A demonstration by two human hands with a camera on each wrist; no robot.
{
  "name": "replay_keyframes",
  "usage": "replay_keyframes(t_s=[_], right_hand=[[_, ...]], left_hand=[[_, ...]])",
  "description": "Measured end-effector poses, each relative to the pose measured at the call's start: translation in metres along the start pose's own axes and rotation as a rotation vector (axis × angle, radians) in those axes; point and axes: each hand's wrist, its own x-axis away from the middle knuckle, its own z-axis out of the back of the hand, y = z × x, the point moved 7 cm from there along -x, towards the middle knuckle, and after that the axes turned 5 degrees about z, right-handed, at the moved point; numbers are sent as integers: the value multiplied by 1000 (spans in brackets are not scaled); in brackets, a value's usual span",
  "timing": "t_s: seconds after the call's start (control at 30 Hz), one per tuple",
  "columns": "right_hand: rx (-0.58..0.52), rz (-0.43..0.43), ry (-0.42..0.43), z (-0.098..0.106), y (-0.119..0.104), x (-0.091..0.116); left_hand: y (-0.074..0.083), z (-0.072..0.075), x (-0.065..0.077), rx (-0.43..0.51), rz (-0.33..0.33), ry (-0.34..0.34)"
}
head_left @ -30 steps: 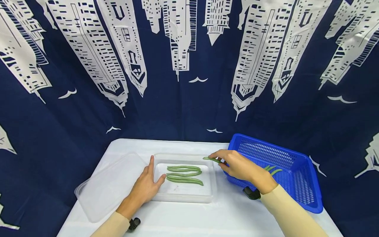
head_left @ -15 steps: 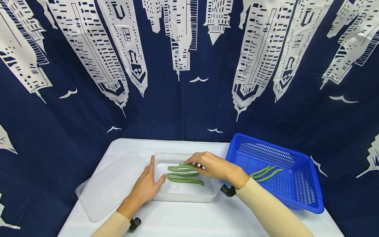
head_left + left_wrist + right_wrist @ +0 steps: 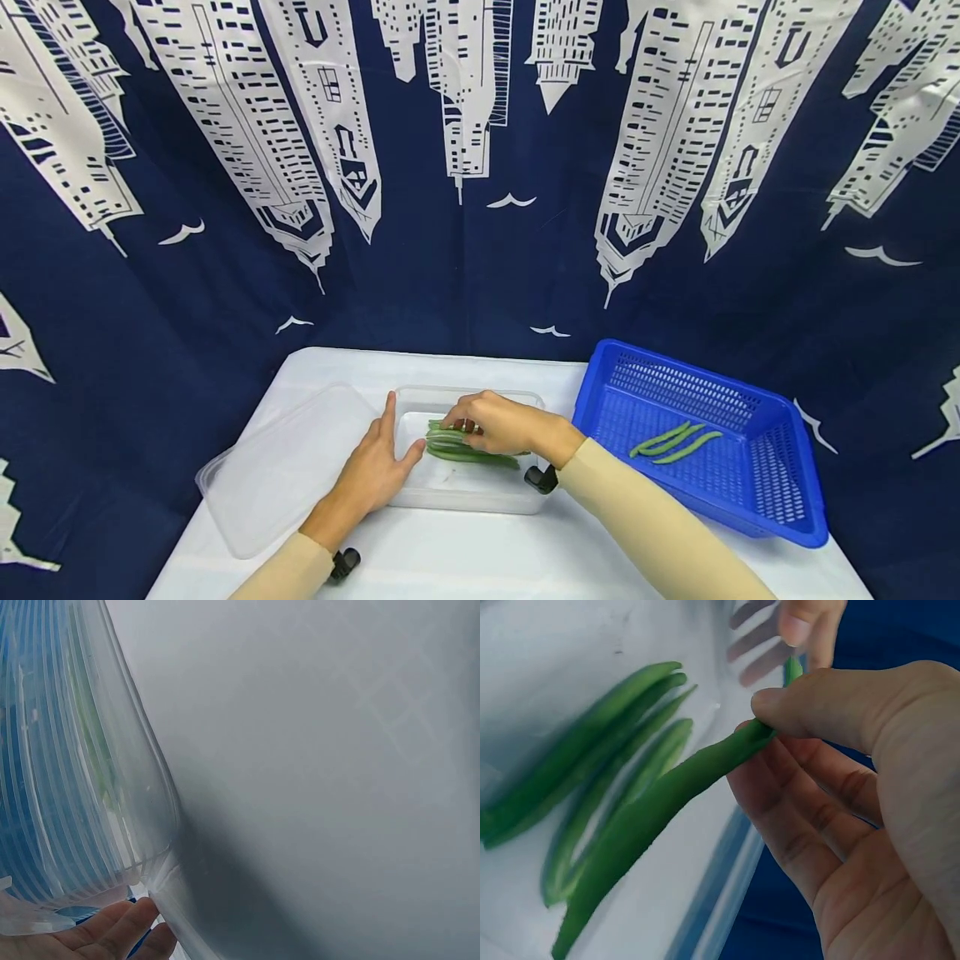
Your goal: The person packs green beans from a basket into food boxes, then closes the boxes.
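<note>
A clear plastic container (image 3: 465, 502) sits on the white table with several green beans (image 3: 472, 456) lying lengthwise inside. My right hand (image 3: 498, 423) is over its middle, thumb and fingertips pinching one end of a green bean (image 3: 660, 802). In the right wrist view that bean slants close above the others. My left hand (image 3: 375, 467) rests at the container's left side, thumb and index finger spread. The left wrist view shows its fingertips against the clear wall (image 3: 161, 802). Part of the beans is hidden behind my right hand in the head view.
To the right stands a blue perforated basket (image 3: 808, 475) with 3 green beans (image 3: 678, 443) on its floor. A clear lid (image 3: 288, 471) lies flat at the left, near my left forearm. Behind the table hangs a dark blue cloth (image 3: 450, 292) with white buildings.
My right hand has carried a green bean leftward from beside the basket into the container, moving low over the beans there. My left hand has stayed at the container's side.
</note>
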Motion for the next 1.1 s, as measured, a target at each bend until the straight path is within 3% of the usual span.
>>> replay_keyframes(t_s=[0.47,0.83,1.1], right_hand=[[5,-38,-172,-37,9,-18],[18,-42,-186,-43,13,-22],[16,-79,-174,-35,17,-18]], left_hand=[[0,0,-1,-8,2,3],[2,1,-1,-20,-1,-2],[3,1,-1,-32,-5,1]])
